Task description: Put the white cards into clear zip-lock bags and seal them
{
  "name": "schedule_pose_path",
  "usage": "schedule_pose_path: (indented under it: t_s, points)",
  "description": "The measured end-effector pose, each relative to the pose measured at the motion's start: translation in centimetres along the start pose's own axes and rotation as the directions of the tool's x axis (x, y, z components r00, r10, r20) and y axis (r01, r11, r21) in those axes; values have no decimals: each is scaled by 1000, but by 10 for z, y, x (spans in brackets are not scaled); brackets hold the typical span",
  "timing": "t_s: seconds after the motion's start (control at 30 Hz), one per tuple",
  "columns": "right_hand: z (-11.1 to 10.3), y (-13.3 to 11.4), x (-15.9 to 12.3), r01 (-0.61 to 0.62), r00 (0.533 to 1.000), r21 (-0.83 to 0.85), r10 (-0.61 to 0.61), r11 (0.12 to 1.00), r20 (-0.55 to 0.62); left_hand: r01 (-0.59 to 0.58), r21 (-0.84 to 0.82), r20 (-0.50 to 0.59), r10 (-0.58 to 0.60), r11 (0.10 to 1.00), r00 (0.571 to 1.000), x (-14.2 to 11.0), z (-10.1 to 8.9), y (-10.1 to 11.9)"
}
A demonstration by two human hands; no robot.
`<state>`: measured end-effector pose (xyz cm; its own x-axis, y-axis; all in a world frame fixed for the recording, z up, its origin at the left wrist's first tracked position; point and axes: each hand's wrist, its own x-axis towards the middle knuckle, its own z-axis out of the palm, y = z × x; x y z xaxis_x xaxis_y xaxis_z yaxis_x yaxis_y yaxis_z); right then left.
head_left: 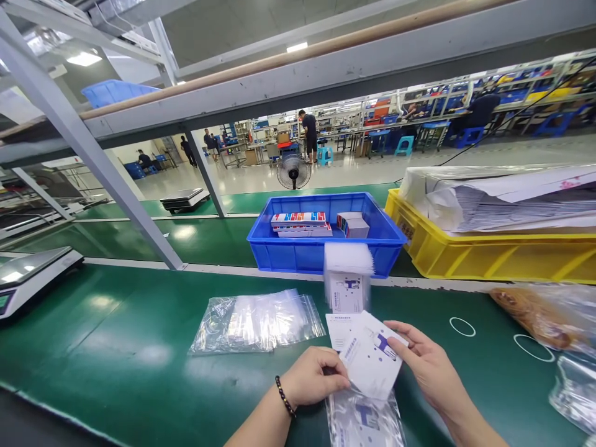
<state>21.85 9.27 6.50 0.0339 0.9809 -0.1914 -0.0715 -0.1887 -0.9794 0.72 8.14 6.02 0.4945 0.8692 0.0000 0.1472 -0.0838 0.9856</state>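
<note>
A white printed card [376, 363] with a purple picture lies tilted between my two hands. My right hand [426, 363] pinches its upper right edge, thumb on top. My left hand [314, 375], wearing a dark bead bracelet [283, 397], has its fingers curled and closed at the card's left edge. Just beneath, a clear plastic bag [367, 428] shows a similar printed card inside. Another printed card [339, 326] sits partly covered behind the held one. Farther back, a stack of cards [348, 292] stands against a blue bin [298, 254], under a pile of white sheets [348, 256].
Clear zip bags [261, 323] lie to the left on the green table [139, 360]. White rings [462, 327] and a bag of brown items [531, 313] are on the right. A yellow crate [488, 256] holds papers. A scale [35, 273] and slanted post [112, 161] stand left.
</note>
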Motion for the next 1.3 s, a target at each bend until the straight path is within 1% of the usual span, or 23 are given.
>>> schedule_pose_path:
  t_s: [0.07, 0.1, 0.13, 0.17, 0.2, 0.27, 0.3, 0.33, 0.4, 0.47, 0.53, 0.6, 0.7, 0.77, 0.8, 0.93, 1.1, 1.2, 1.3]
  points:
    - [1, -2, -2, -2, 997, -84, 9, 996, 80, 7, -28, -30, -8, 1000, 1000, 0, 2, -1]
    - [2, -3, -3, 26, 988, -153, -2, 988, 151, 8, -41, -47, -10, 999, 999, 1, 4, -1]
    - [3, -4, -4, 77, 970, -226, -20, 971, 242, 5, -54, -68, -9, 999, 998, 1, 5, -1]
    - [5, -5, -6, 146, 939, -289, -40, 946, 342, -1, -68, -92, -5, 998, 996, 1, 7, -1]
    - [7, -6, -7, 220, 897, -331, -56, 917, 439, -11, -79, -117, 1, 997, 993, 1, 9, -1]
    - [11, -6, -9, 327, 808, -354, -65, 876, 586, -36, -89, -166, 21, 995, 986, 2, 12, 0]
    - [12, -6, -10, 346, 776, -343, -60, 873, 628, -48, -94, -187, 29, 994, 982, 2, 13, 0]
    - [14, -5, -10, 344, 756, -333, -49, 878, 653, -55, -102, -205, 34, 993, 978, 2, 15, 1]
    - [15, -4, -11, 317, 741, -333, -12, 888, 671, -30, -175, -207, -6, 984, 978, 3, 16, 0]
    - [15, -2, -11, 287, 762, -355, 13, 889, 648, 57, -325, -150, -112, 944, 982, 4, 17, -3]
    - [14, -1, -10, 264, 801, -373, 14, 889, 599, 151, -450, -98, -217, 880, 971, 5, 17, -5]
    - [14, 0, -11, 228, 833, -360, 11, 905, 554, 209, -481, -95, -287, 852, 953, 6, 17, -5]
    - [15, 0, -12, 148, 874, -307, 21, 940, 485, 263, -442, -122, -348, 858, 930, 6, 17, -3]
    - [16, -1, -13, 113, 896, -289, 28, 951, 443, 269, -414, -144, -354, 870, 924, 5, 17, -1]
    - [17, -1, -14, 102, 899, -292, 38, 951, 437, 263, -402, -155, -349, 877, 924, 5, 17, -1]
    - [21, -6, -14, 90, 889, -371, 93, 924, 448, 239, -357, -180, -318, 903, 931, 5, 18, -4]
    - [25, -7, -16, 166, 903, -425, 37, 890, 429, 242, -344, -184, -318, 907, 930, 6, 20, -7]
    - [29, -4, -19, 203, 897, -434, 10, 878, 442, 258, -330, -158, -323, 908, 933, 6, 23, -6]
    - [34, 0, -21, 257, 889, -462, -20, 849, 457, 262, -277, -149, -311, 925, 939, 5, 26, -8]
